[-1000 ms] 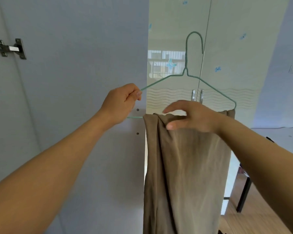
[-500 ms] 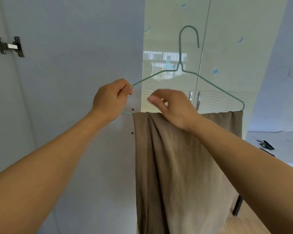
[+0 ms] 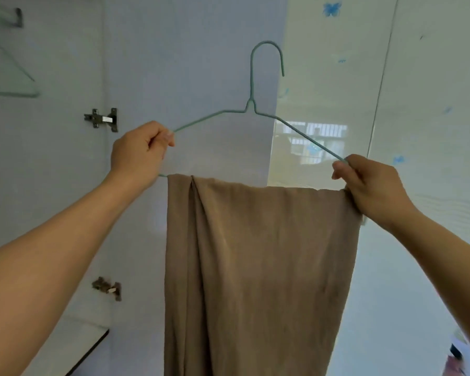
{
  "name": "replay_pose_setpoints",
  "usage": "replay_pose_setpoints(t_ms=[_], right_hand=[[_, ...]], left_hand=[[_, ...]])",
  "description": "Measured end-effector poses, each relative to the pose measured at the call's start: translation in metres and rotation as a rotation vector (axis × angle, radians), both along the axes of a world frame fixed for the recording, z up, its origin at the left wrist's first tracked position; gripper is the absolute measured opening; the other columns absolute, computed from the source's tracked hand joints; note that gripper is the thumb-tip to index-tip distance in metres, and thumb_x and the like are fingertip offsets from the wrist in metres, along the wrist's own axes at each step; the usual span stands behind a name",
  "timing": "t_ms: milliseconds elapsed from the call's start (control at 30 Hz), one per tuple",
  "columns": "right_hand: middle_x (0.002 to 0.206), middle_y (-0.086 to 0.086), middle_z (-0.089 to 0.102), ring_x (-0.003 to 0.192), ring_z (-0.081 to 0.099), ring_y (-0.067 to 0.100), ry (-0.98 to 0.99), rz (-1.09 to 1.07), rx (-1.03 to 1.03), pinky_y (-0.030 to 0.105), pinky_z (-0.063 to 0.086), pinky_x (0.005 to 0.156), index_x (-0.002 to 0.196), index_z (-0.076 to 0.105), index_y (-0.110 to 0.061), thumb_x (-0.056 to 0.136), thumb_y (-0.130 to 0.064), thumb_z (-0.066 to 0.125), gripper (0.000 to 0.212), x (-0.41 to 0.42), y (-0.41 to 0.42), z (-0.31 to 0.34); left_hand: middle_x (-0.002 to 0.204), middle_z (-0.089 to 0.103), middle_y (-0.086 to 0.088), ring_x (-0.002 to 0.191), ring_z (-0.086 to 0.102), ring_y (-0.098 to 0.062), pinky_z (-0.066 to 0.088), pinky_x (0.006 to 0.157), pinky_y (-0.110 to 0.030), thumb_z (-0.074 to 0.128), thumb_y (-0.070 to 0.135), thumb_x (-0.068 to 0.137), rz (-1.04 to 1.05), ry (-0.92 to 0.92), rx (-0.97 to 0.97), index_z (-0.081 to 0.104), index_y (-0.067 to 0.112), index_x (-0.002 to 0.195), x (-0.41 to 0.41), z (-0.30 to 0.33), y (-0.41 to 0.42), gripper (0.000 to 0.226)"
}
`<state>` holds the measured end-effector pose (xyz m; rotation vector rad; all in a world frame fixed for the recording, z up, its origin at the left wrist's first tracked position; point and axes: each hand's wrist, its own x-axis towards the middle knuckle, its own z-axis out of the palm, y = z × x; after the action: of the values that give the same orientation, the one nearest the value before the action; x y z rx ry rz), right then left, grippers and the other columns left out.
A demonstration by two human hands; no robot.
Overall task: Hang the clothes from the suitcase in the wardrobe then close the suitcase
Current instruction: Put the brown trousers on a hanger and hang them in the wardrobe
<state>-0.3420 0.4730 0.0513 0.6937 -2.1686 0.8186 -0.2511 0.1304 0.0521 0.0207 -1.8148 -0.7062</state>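
1. The left hand (image 3: 140, 151), left of centre in the frame, pinches the left shoulder of the green wire hanger (image 3: 251, 104) between thumb and curled fingers.
2. The right hand (image 3: 369, 183), at centre right, grips the hanger's right corner, its fingers curled round the wire and the cloth's edge there.
3. The brown garment (image 3: 255, 267) is draped over the hanger's bottom bar and hangs down the centre to the lower edge of the frame, with a fold bunched near its left side.
4. The hook points up in the upper centre, in front of the open wardrobe door (image 3: 187, 63), free of any rail.
5. Risk: the garment is only draped, so tilting the hanger while reaching for the rail could let it slide off one end.
6. Risk: thin wire may flex under the two-corner hold, and the hook could miss the rail, which is out of view.
7. Another hanger (image 3: 11, 74) shows blurred at upper left; the hook could snag it.
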Motion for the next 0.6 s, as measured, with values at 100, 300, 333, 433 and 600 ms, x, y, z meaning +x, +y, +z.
replay_pose_setpoints(t_ms=[100,300,333,433,600], right_hand=[[0.066,-0.006,0.057,0.065,0.052,0.007,-0.025,0.166,-0.2,0.014,0.037,0.061,0.079,0.065,-0.022,0.095,-0.038,0.05,0.027,0.007,-0.04,0.006],[0.075,-0.003,0.063,0.054,0.059,0.003,-0.167,0.408,-0.895,0.019,0.046,0.06,0.101,0.052,-0.016,0.082,-0.044,0.068,0.037,0.026,-0.141,0.012],[0.074,-0.002,0.062,0.054,0.06,0.004,-0.187,0.408,-0.888,0.021,0.047,0.062,0.098,0.051,-0.018,0.085,-0.047,0.063,0.034,0.028,-0.16,0.012],[0.075,0.002,0.061,0.059,0.064,0.014,-0.27,0.472,-0.916,0.032,0.051,0.065,0.096,0.049,-0.022,0.093,-0.051,0.047,0.029,0.03,-0.208,0.007],[0.081,0.001,0.063,0.058,0.068,0.014,-0.364,0.528,-0.945,0.033,0.051,0.065,0.103,0.05,-0.017,0.096,-0.047,0.044,0.031,0.027,-0.283,0.014]], left_hand=[[0.063,0.051,0.005,0.065,0.047,-0.018,0.043,0.078,-0.038,0.046,0.027,0.098,0.153,-0.001,0.049,0.059,0.024,0.078,0.009,0.008,-0.021,0.024],[0.069,0.054,0.008,0.064,0.046,-0.008,0.032,0.056,-0.015,0.047,0.023,0.098,0.157,0.054,0.171,0.055,0.024,0.071,0.028,0.011,-0.083,0.029],[0.066,0.052,0.008,0.06,0.042,-0.008,0.03,0.054,-0.017,0.047,0.023,0.098,0.178,0.058,0.172,0.055,0.025,0.071,0.032,0.011,-0.099,0.029],[0.062,0.049,0.007,0.057,0.04,-0.008,0.03,0.054,-0.021,0.047,0.024,0.098,0.216,0.067,0.166,0.057,0.022,0.074,0.041,0.011,-0.142,0.027],[0.061,0.049,0.005,0.06,0.044,-0.015,0.035,0.062,-0.031,0.048,0.028,0.098,0.266,0.091,0.119,0.057,0.029,0.07,0.052,0.029,-0.218,0.029]])
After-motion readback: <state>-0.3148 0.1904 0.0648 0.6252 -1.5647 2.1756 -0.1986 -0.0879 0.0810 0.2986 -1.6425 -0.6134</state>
